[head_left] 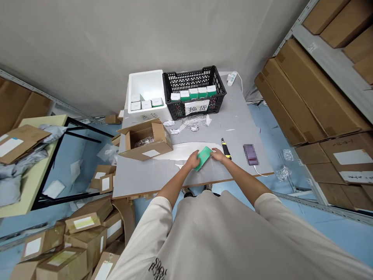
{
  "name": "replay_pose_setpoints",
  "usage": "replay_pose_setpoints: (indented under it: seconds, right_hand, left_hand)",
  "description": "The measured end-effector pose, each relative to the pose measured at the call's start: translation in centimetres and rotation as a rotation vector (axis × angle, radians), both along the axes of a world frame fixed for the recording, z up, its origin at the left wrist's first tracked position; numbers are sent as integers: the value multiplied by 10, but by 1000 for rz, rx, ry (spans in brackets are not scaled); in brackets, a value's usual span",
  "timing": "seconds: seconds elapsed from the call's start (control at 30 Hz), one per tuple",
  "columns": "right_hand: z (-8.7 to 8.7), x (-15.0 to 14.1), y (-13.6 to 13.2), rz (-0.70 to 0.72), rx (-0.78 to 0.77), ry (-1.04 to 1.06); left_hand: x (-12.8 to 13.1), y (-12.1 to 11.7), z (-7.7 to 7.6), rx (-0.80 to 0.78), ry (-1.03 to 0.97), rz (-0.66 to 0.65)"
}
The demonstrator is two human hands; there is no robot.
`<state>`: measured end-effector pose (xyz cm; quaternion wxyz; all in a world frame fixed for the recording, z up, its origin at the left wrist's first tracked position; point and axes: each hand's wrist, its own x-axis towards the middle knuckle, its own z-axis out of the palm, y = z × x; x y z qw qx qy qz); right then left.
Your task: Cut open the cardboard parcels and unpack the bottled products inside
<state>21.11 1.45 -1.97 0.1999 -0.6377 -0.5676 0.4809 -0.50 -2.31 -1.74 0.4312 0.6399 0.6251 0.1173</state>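
Between my hands, just above the grey table (140, 177) near its front edge, is a small green box (203, 158), tilted at an angle. My left hand (193, 159) grips its left side, and my right hand (217, 154) holds its upper right corner, fingers closed on it. A black and yellow utility knife (226, 149) lies right of my right hand. Left of my hands stands an open cardboard box (157, 146) with bubble wrap (145, 142) inside. White paper (175, 151) lies flat behind my left hand.
At the back stand a white foam box (145, 79) and a black plastic crate (194, 76), both holding small white and green boxes. A phone (250, 154) with a cable lies at right. Cartons (84, 217) crowd the floor at left; shelves of large cartons (314, 93) flank the right.
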Motion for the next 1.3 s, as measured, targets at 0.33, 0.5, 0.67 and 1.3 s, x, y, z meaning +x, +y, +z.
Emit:
replay_pose_setpoints:
  seconds: [0.33, 0.5, 0.67, 1.3]
  right_hand:
    - [11, -33, -8, -272, -279, 231]
    - [33, -58, 7, -213, -24, 266]
    - [46, -76, 8, -118, 130, 127]
    - [69, -50, 11, 539, 488, -104]
  left_hand:
    - [7, 3, -1, -58, -151, 150]
    - [-2, 16, 31, 101, -140, 236]
    - [-12, 15, 53, 196, -149, 285]
    - [-57, 14, 40, 268, -231, 84]
